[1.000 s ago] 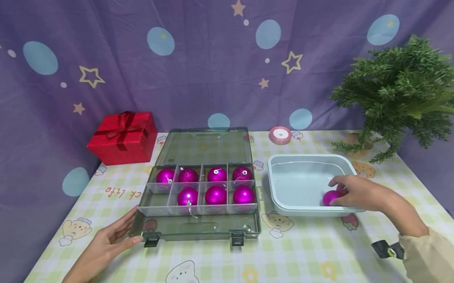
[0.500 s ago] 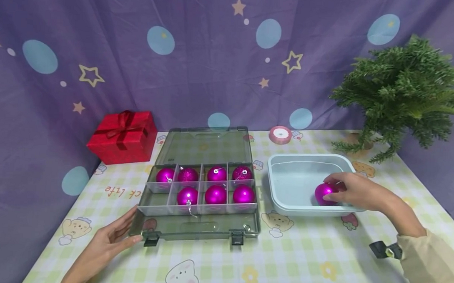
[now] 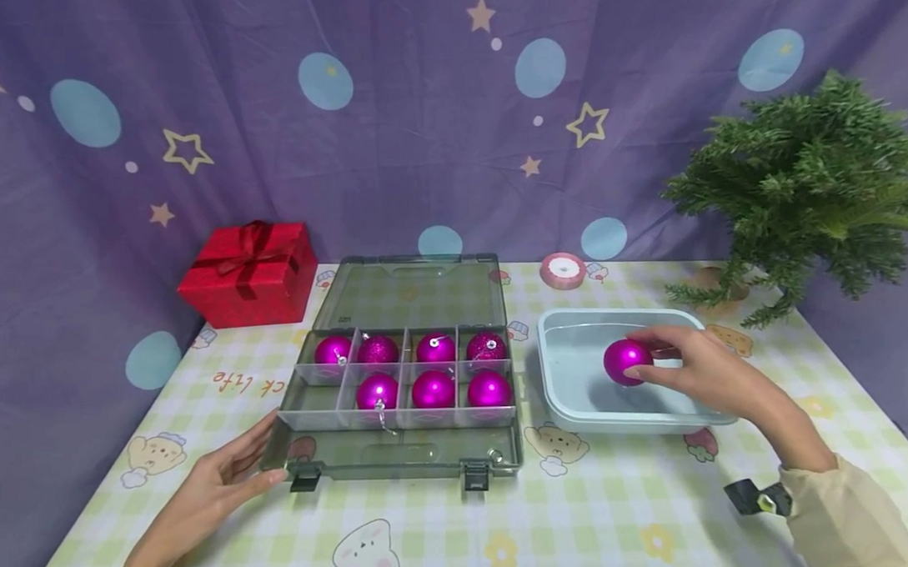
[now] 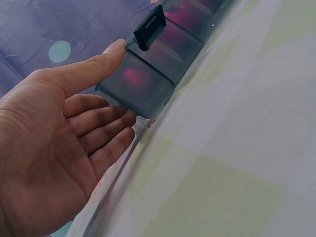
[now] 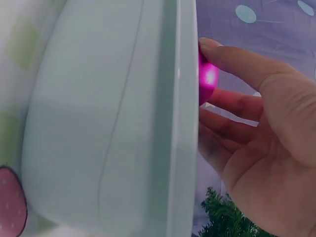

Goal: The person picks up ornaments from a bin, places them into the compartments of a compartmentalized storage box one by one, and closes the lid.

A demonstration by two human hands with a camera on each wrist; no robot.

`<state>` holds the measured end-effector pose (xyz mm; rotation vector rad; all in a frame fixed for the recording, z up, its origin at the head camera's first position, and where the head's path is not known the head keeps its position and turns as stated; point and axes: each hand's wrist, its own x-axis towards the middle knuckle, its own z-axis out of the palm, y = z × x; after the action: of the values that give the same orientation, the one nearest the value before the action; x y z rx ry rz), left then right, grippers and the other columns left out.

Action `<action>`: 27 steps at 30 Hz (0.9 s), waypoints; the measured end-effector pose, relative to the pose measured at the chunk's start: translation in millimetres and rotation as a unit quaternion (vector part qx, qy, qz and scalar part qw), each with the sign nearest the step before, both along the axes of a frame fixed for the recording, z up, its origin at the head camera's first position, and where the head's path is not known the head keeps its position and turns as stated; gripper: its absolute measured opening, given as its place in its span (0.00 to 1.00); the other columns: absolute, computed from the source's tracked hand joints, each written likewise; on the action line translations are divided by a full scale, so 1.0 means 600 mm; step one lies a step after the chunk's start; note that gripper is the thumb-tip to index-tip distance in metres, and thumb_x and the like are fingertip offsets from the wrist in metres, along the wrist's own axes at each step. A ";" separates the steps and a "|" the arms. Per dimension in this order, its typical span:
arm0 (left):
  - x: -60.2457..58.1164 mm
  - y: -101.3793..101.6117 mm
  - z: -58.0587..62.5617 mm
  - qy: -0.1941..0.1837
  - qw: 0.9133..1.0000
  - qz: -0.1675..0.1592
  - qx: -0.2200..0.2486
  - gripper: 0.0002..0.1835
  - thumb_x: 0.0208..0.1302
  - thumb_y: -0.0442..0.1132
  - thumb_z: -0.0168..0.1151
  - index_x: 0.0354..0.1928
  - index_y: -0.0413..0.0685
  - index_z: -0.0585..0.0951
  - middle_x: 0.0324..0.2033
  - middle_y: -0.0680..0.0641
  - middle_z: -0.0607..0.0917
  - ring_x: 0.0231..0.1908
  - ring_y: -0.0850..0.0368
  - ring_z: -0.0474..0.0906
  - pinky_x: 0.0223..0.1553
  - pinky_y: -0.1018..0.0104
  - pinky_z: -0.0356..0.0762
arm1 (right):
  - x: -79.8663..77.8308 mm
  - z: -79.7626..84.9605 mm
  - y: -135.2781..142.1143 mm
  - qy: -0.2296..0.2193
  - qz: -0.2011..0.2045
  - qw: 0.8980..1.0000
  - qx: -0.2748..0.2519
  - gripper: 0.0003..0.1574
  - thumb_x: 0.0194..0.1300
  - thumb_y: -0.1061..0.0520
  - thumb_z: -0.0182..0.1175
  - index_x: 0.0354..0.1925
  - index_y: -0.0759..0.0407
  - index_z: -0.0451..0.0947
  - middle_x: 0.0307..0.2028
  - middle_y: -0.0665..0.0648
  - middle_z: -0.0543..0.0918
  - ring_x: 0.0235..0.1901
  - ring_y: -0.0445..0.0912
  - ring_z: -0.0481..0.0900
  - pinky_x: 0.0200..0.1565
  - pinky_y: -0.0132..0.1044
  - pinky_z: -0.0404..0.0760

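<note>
My right hand [image 3: 695, 369] pinches a shiny magenta Christmas bauble [image 3: 626, 362] between thumb and fingers, over the pale blue plastic basin [image 3: 551, 395]. In the right wrist view the basin's wall [image 5: 98, 118] hides part of that bauble [image 5: 208, 78]. My left hand [image 3: 210, 496] rests at the front left corner of a clear grey divided box [image 3: 388, 460], its thumb on the front edge and its nearly straight fingers along the side. The box's lid [image 3: 416, 295] lies back. Magenta baubles [image 3: 434, 389], some glittery, sit in its compartments; the front left compartment [image 3: 311, 398] holds none.
A red gift box [image 3: 250, 276] with a bow stands at the back left. Behind the basin lies a pink ribbon roll [image 3: 563, 271]. A small artificial fir tree [image 3: 810, 196] leans over the back right. A purple curtain [image 3: 399, 148] hangs behind the checked tablecloth [image 3: 565, 529].
My right hand has lifted the bauble from the basin's right end and carried it leftward, so more of it shows. My left hand stays at the box's corner.
</note>
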<state>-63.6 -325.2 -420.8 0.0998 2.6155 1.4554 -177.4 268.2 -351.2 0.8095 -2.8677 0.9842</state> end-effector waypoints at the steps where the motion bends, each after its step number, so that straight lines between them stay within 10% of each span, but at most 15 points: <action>1: 0.000 0.000 0.000 0.002 1.000 0.000 0.002 0.43 0.74 0.45 0.66 0.81 0.39 0.56 0.78 0.38 0.59 0.69 0.70 0.59 0.59 0.87 0.65 | 0.000 0.001 -0.003 0.008 0.000 1.000 -0.005 0.26 0.67 0.55 0.73 0.59 0.64 0.82 0.50 0.55 0.87 0.50 0.54 0.86 0.50 0.49 0.87; 4: -0.001 0.001 0.000 0.007 1.000 -0.002 0.008 0.43 0.73 0.44 0.67 0.81 0.39 0.57 0.77 0.38 0.59 0.67 0.76 0.59 0.59 0.86 0.64 | -0.001 0.005 -0.011 0.022 -0.003 1.000 -0.015 0.25 0.67 0.55 0.73 0.59 0.62 0.82 0.50 0.53 0.87 0.50 0.52 0.86 0.50 0.44 0.87; 11: -0.002 0.001 -0.001 0.008 1.000 -0.001 0.008 0.42 0.73 0.43 0.67 0.81 0.39 0.57 0.77 0.37 0.59 0.72 0.58 0.60 0.59 0.87 0.64 | -0.003 0.012 -0.029 0.024 -0.010 0.999 -0.025 0.26 0.68 0.52 0.72 0.61 0.59 0.82 0.52 0.53 0.87 0.51 0.50 0.86 0.50 0.32 0.84; 18: -0.002 -0.002 -0.005 0.010 1.000 -0.001 0.008 0.42 0.73 0.43 0.67 0.81 0.41 0.58 0.77 0.39 0.60 0.66 0.77 0.59 0.59 0.87 0.65 | -0.011 0.017 -0.055 0.049 -0.002 0.997 -0.056 0.24 0.65 0.54 0.74 0.58 0.58 0.83 0.49 0.52 0.87 0.50 0.49 0.86 0.51 0.26 0.82; 27: -0.002 -0.002 -0.005 0.019 1.000 -0.002 -0.001 0.42 0.73 0.43 0.67 0.81 0.40 0.58 0.77 0.38 0.60 0.69 0.69 0.60 0.59 0.86 0.64 | -0.023 0.029 -0.097 0.046 0.033 0.995 -0.082 0.24 0.65 0.56 0.74 0.59 0.57 0.83 0.51 0.51 0.87 0.50 0.47 0.86 0.55 0.40 0.84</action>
<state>-64.9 -326.3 -423.9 0.1343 2.6449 1.4627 -191.4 209.8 -333.9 0.9131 -2.6576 1.1397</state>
